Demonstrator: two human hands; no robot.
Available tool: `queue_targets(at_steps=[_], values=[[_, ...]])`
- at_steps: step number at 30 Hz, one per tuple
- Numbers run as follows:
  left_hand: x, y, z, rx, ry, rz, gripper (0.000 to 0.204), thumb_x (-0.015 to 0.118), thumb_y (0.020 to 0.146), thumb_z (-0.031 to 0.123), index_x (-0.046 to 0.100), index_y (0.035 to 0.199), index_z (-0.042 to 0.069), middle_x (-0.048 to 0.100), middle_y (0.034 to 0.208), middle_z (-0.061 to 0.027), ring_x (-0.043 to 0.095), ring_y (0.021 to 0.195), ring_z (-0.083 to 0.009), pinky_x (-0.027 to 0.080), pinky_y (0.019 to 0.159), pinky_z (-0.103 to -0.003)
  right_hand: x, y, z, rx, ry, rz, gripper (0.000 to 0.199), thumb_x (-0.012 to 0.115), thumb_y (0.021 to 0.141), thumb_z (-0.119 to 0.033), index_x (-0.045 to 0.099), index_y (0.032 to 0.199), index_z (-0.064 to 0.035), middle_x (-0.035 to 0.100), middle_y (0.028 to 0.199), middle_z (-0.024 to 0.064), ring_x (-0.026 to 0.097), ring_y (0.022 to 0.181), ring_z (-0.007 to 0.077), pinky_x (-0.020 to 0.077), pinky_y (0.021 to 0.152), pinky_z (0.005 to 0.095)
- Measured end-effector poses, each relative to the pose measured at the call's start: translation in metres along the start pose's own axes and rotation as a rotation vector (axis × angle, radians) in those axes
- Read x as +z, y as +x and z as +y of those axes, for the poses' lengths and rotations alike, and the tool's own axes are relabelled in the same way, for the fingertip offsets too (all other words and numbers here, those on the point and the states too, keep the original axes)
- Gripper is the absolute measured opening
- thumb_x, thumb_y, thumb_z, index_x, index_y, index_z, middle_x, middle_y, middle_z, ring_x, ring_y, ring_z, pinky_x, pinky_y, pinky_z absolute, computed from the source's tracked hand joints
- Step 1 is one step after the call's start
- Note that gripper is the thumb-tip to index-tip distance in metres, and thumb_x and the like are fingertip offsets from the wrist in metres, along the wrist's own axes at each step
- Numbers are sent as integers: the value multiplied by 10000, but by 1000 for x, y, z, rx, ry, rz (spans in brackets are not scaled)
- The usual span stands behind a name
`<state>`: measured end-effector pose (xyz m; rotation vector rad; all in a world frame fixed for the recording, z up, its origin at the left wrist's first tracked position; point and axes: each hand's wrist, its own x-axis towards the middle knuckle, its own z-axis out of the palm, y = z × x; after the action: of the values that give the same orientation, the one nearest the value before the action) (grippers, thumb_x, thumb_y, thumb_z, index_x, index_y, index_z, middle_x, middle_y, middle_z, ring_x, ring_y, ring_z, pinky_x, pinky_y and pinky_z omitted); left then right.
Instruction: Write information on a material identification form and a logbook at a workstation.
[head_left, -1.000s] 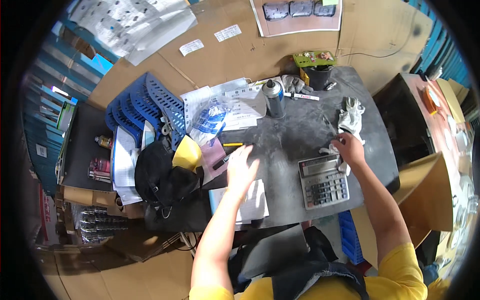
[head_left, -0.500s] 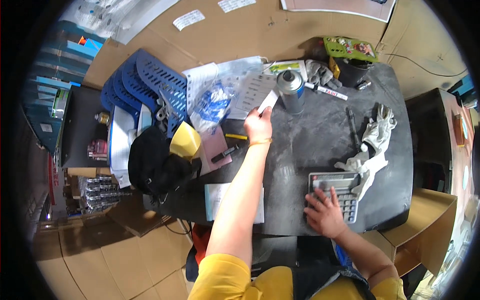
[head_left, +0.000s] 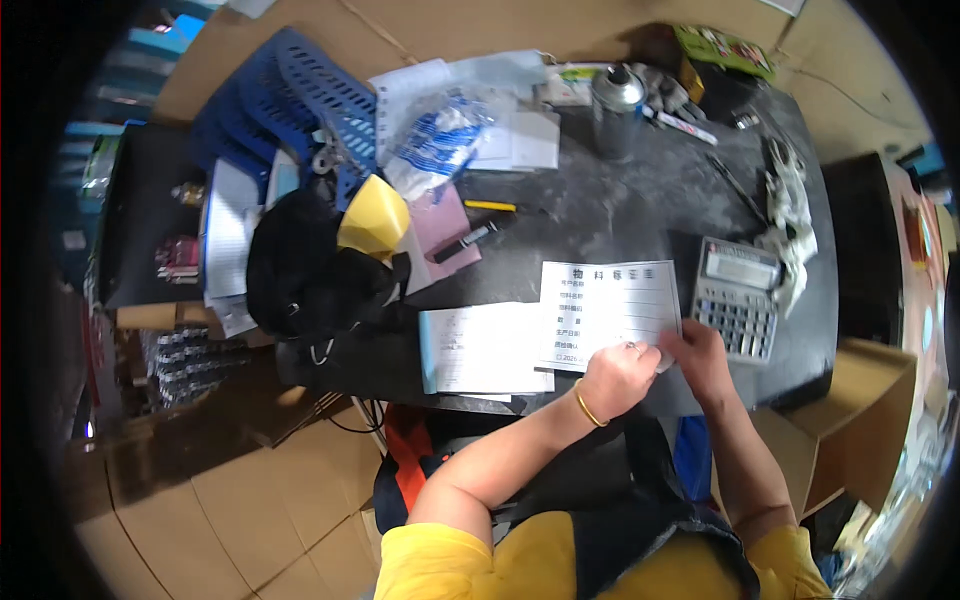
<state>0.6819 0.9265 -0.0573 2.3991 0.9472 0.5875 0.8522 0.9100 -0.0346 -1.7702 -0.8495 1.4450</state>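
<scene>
Both hands meet at the near edge of the white printed form (head_left: 612, 310). Left hand (head_left: 617, 377), a gold bangle on its wrist, has its grip closed on the form's lower edge; right hand (head_left: 706, 357) pinches the lower right corner, fingertips tucked out of sight beneath the paper. That form lies flat on the dark worktop (head_left: 620, 215). At 3 o'clock, just beside it, sits a grey calculator (head_left: 738, 299), partly overlapped by white gloves (head_left: 790, 215). At 9 o'clock lies another white sheet (head_left: 483, 349). Farther out at 10 o'clock, a black bag (head_left: 300, 270) hides whatever sits under it; a yellow cap (head_left: 372, 217) rests against it. At 12 o'clock stands a metal can (head_left: 616, 105).
</scene>
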Motion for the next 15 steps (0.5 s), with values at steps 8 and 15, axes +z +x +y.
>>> queue_targets(at_steps=[8,15], values=[[-108,-13,-128,-114,143,246,314,728,729,178,644,1010,65,650,990,-118,591,959,-309,460,840,-416,16,-36,41,54,-177,276,242,707,795,-172,632,724,47,600,650,32,511,631,92,421,586,295],[-136,-18,-234,-436,566,59,402,689,787,289,618,1135,101,616,1134,-158,524,1110,-372,405,965,-433,36,-54,61,-12,-510,441,253,735,758,-189,604,711,23,542,591,70,477,586,107,418,577,299]])
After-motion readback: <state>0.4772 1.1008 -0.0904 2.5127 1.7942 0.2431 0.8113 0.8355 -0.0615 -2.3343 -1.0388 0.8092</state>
